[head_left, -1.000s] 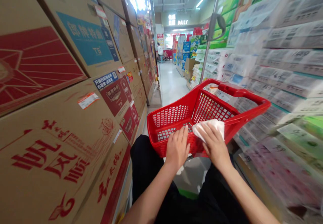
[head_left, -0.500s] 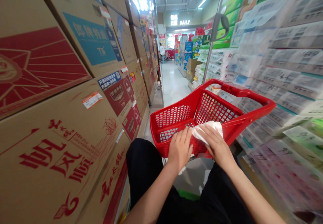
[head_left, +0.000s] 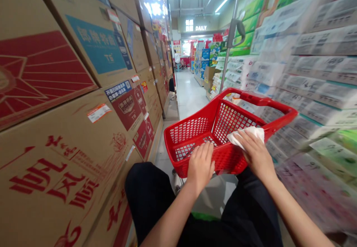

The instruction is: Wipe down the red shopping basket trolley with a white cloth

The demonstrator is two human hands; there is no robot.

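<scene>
A red plastic shopping basket (head_left: 195,130) with a mesh wall and a raised handle stands in front of my knees in a shop aisle. My left hand (head_left: 200,164) grips its near rim, fingers curled over the edge. My right hand (head_left: 255,152) presses a white cloth (head_left: 245,135) against the basket's right near rim, fingers laid over the cloth. The basket looks empty inside. My legs in black trousers (head_left: 156,198) show below.
Stacked brown cartons (head_left: 69,102) with red and blue print wall the left side. Shelves of wrapped tissue packs (head_left: 312,72) line the right. A metal pole (head_left: 228,46) rises behind the basket. The aisle floor (head_left: 189,94) runs ahead, with a person far off.
My right hand has slid the white cloth rightwards along the basket's rim, away from my left hand. The left hand stays on the near rim.
</scene>
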